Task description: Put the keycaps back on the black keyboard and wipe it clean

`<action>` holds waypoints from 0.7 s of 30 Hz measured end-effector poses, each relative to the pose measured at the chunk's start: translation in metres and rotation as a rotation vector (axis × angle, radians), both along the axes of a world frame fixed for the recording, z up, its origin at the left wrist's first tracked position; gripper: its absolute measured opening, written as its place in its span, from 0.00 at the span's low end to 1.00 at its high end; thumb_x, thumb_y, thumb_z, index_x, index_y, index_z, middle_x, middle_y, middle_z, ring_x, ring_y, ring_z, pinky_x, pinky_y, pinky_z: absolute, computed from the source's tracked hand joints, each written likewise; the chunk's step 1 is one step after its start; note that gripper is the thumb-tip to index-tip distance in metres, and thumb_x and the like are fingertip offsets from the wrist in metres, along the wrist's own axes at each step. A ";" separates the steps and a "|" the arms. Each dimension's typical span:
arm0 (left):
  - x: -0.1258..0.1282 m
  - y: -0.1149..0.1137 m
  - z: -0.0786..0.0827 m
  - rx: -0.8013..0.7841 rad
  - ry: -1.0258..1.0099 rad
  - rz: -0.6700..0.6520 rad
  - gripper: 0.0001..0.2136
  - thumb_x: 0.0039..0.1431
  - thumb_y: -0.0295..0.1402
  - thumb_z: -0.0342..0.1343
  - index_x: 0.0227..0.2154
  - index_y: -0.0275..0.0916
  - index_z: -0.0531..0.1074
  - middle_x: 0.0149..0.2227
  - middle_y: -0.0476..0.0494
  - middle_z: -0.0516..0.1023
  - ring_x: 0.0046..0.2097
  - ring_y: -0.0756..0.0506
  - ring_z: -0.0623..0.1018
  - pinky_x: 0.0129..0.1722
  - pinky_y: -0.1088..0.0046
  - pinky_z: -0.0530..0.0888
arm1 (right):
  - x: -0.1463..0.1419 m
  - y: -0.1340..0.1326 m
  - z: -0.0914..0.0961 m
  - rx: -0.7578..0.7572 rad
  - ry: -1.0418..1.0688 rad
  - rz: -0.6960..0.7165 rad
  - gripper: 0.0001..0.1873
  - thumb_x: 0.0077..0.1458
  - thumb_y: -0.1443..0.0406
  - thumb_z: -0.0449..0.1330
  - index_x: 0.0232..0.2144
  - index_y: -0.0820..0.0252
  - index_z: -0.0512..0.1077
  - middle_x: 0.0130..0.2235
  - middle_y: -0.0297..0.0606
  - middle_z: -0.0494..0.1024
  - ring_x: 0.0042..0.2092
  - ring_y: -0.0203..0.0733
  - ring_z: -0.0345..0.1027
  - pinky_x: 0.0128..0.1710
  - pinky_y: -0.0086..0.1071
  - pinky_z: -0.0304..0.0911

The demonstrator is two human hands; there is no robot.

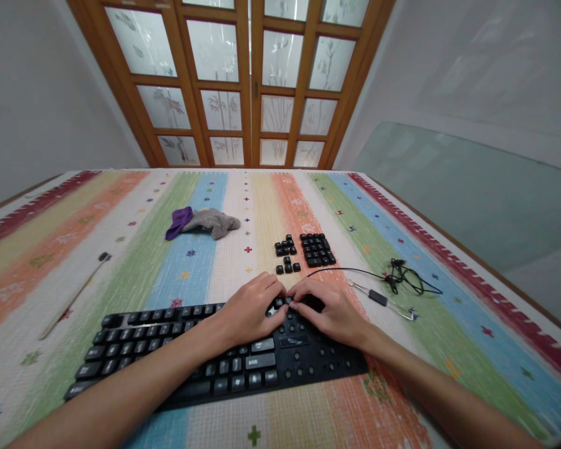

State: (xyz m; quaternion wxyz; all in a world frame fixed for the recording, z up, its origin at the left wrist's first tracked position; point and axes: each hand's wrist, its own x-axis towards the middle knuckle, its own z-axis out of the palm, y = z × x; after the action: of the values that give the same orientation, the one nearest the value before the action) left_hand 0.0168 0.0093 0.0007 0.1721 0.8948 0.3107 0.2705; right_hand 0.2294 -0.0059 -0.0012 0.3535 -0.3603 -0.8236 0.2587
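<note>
A black keyboard (257,362) lies on the table in front of me, its right-hand section bare of caps with the switch stems showing. At the top right of the keyboard, my left hand (252,308) and my right hand (330,312) meet with thumbs and fingertips closed around a small black keycap (279,301). The fingers partly hide that keycap and the ones beside it. My left forearm crosses over the main key block. Beyond my hands, loose black keycaps (316,249) lie in a block, and a smaller group of keycaps (286,249) sits to its left.
A wire keycap puller (378,298) and a coiled black cable (402,280) lie on the right. A grey and purple cloth (206,222) rests farther back, and a toothbrush-like brush (77,293) lies left. A striped cloth covers the table (243,193).
</note>
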 end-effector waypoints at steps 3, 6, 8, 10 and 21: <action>-0.001 0.000 0.000 -0.016 0.000 -0.012 0.02 0.62 0.29 0.54 0.37 0.38 0.69 0.37 0.43 0.72 0.41 0.43 0.72 0.41 0.65 0.72 | 0.002 0.000 0.000 0.046 -0.036 0.022 0.03 0.60 0.70 0.58 0.36 0.58 0.70 0.37 0.38 0.77 0.40 0.41 0.71 0.42 0.37 0.67; -0.001 0.001 -0.001 -0.041 -0.013 -0.018 0.02 0.62 0.29 0.54 0.37 0.38 0.70 0.38 0.43 0.72 0.42 0.43 0.72 0.41 0.66 0.72 | 0.002 -0.001 0.000 0.081 -0.067 0.030 0.03 0.61 0.70 0.58 0.36 0.59 0.70 0.36 0.38 0.77 0.40 0.41 0.70 0.41 0.37 0.66; -0.002 0.001 -0.001 -0.053 -0.022 -0.026 0.02 0.62 0.29 0.54 0.37 0.38 0.70 0.38 0.43 0.72 0.42 0.43 0.72 0.41 0.66 0.72 | 0.001 -0.002 -0.001 0.114 -0.084 0.025 0.04 0.61 0.71 0.57 0.36 0.59 0.70 0.36 0.39 0.76 0.39 0.41 0.70 0.40 0.37 0.66; -0.002 0.002 -0.002 -0.049 -0.027 -0.033 0.03 0.62 0.30 0.55 0.37 0.38 0.71 0.37 0.43 0.72 0.42 0.43 0.72 0.41 0.66 0.72 | -0.002 -0.003 -0.001 0.165 -0.110 0.010 0.06 0.61 0.72 0.55 0.34 0.60 0.70 0.34 0.39 0.75 0.38 0.42 0.69 0.38 0.36 0.66; 0.000 0.002 -0.001 -0.073 -0.005 -0.011 0.03 0.60 0.29 0.54 0.36 0.39 0.71 0.38 0.43 0.72 0.43 0.43 0.73 0.43 0.64 0.73 | -0.005 -0.005 0.002 0.104 -0.137 -0.042 0.06 0.59 0.72 0.57 0.34 0.59 0.72 0.37 0.41 0.76 0.42 0.44 0.69 0.42 0.39 0.67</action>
State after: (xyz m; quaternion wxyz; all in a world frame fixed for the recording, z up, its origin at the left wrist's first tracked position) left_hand 0.0169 0.0110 0.0001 0.2066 0.8890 0.3151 0.2603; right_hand 0.2247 -0.0111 0.0009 0.3197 -0.3758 -0.8504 0.1829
